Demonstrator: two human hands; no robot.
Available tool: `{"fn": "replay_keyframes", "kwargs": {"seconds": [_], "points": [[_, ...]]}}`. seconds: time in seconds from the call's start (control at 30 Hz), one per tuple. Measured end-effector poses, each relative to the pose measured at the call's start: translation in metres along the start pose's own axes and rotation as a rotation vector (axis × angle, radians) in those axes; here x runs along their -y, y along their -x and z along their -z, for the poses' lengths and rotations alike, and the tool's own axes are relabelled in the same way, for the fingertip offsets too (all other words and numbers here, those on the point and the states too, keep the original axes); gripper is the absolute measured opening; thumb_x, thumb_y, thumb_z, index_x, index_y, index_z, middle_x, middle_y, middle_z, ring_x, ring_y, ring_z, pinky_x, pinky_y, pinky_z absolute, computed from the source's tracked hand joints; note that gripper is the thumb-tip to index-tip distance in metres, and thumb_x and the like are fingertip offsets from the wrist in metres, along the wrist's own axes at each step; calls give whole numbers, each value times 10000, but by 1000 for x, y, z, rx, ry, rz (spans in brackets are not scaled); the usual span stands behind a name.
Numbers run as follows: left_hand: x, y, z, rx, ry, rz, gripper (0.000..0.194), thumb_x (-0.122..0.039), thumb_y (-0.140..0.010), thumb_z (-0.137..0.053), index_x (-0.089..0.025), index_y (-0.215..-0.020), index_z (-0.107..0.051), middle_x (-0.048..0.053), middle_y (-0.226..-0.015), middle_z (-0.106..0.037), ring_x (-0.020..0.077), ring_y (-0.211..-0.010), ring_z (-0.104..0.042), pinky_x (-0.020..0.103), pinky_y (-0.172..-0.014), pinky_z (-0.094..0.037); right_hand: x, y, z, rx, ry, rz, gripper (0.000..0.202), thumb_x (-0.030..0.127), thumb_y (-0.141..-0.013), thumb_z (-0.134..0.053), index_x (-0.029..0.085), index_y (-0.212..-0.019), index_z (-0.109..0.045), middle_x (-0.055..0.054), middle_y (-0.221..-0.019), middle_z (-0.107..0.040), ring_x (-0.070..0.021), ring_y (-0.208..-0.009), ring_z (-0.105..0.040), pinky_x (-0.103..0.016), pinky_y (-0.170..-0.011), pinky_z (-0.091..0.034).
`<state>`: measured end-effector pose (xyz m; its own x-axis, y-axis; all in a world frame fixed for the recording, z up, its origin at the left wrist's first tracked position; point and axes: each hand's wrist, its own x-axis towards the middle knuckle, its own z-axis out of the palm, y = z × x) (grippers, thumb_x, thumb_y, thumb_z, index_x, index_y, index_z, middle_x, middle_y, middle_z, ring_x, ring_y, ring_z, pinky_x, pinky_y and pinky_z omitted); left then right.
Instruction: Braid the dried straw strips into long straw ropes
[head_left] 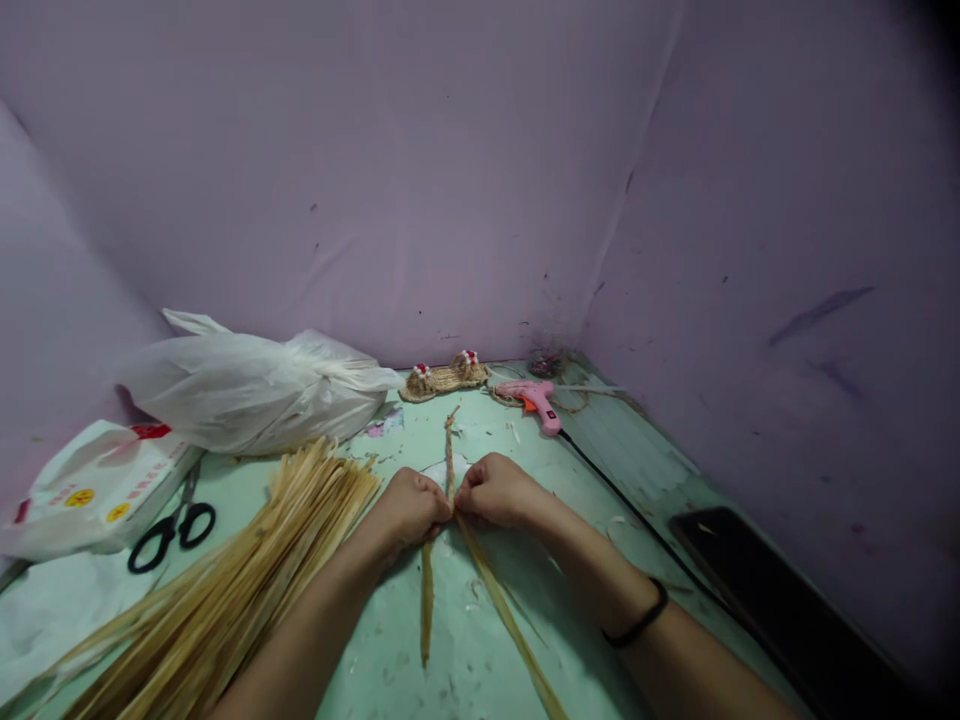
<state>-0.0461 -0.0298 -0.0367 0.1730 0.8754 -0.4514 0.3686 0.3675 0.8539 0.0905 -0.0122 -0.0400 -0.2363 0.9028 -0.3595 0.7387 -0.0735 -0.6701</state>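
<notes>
At far left a white box (97,485) with red and yellow print lies on the table (375,650); a crumpled white sheet (71,610) lies in front of it; scissors (176,530) with black handles rest just beside the box, blades pointing away from the person; behind them a tied white bag (262,390) sits near the wall (465,180). A bundle of straw (232,580) slants from the near left edge toward the middle, partly hidden by the left forearm. The left hand (415,508) is closed, finger and thumb pinching the twisted cord (450,460) at its near end; the cord lies between the hands, its knotted tip pointing toward the wall; two loose strips trail toward the person, a short one (427,605) below the left hand and a longer one (510,620) slanting right. Beyond the cord lies a woven piece (448,381) with red and white beads; the right hand (496,488) is curled, its fingertips pinched at the cord opposite the left; a black band (639,617) circles that arm. Farther right lie a pink glue gun (546,408), its black cable (626,500) and a dark slab (750,590).
</notes>
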Motion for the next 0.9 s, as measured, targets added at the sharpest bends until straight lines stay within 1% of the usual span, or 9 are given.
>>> {"fn": "replay_keyframes", "kwargs": {"seconds": [0.1, 0.23, 0.3, 0.37, 0.47, 0.57, 0.67, 0.77, 0.9], "points": [[3, -5, -3, -67, -60, -38, 96, -88, -463, -444, -128, -377, -455, -42, -285, -352, 33, -293, -241, 186, -340, -139, 2, 5, 0, 0, -52, 33, 152, 169, -552, -503, 116, -574, -644, 9, -443, -494, -77, -435, -408, -189, -414, -265], [8, -10, -5, -90, -80, -63, 92, -72, -455, -450, -125, -381, -463, -44, -292, -339, 47, -325, -267, 194, -358, -149, 6, 8, 3, 20, -41, 101, 121, 144, -538, -500, 130, -520, -619, 18, -402, -446, -78, -427, -388, -194, -406, -254], [8, -9, -5, -96, -74, -63, 88, -70, -448, -448, -122, -379, -463, -48, -289, -324, 45, -328, -261, 194, -360, -144, 11, 7, 7, 49, -34, 97, 111, 119, -530, -498, 138, -492, -601, 18, -384, -450, -78, -419, -397, -194, -411, -268], [4, -6, -4, -79, -25, -57, 81, -73, -448, -441, -117, -385, -467, -48, -293, -328, 38, -323, -247, 188, -359, -136, 17, 6, 12, 108, -68, 63, 115, 83, -518, -497, 141, -473, -585, 24, -372, -459, -76, -403, -406, -191, -416, -295], [-2, 0, 0, -45, 86, -48, 61, -99, -457, -442, -115, -405, -468, -52, -305, -332, 24, -306, -218, 179, -348, -115, 25, 5, 19, 171, -187, 12, 129, 46, -521, -499, 137, -455, -563, 42, -355, -448, -63, -375, -394, -185, -417, -331], [-4, 3, 4, -18, 163, -36, 40, -142, -471, -464, -120, -441, -478, -58, -326, -336, 20, -291, -214, 174, -334, -100, 25, 6, 22, 153, -331, -16, 90, 70, -555, -550, 118, -488, -584, 48, -359, -456, -48, -367, -380, -174, -410, -333], [-1, 2, 6, 20, 221, -37, 51, -171, -474, -488, -121, -476, -495, -58, -349, -355, 18, -288, -224, 170, -324, -98, 18, 8, 18, 121, -476, -49, 39, 109, -578, -598, 103, -542, -610, 49, -383, -476, -38, -380, -383, -165, -417, -335], [2, 0, 5, 22, 253, -33, 56, -180, -472, -493, -125, -482, -491, -58, -353, -361, 15, -281, -221, 170, -316, -90, 11, 10, 12, 107, -624, -101, 44, 113, -589, -608, 103, -551, -588, 47, -425, -498, -38, -402, -414, -167, -455, -377], [3, -1, 3, 30, 276, -44, 58, -184, -478, -498, -129, -485, -483, -57, -355, -370, 16, -274, -226, 172, -315, -82, 10, 13, 5, 177, -812, -151, 84, 107, -605, -596, 121, -556, -528, 35, -440, -505, -51, -409, -452, -166, -457, -393]]}}
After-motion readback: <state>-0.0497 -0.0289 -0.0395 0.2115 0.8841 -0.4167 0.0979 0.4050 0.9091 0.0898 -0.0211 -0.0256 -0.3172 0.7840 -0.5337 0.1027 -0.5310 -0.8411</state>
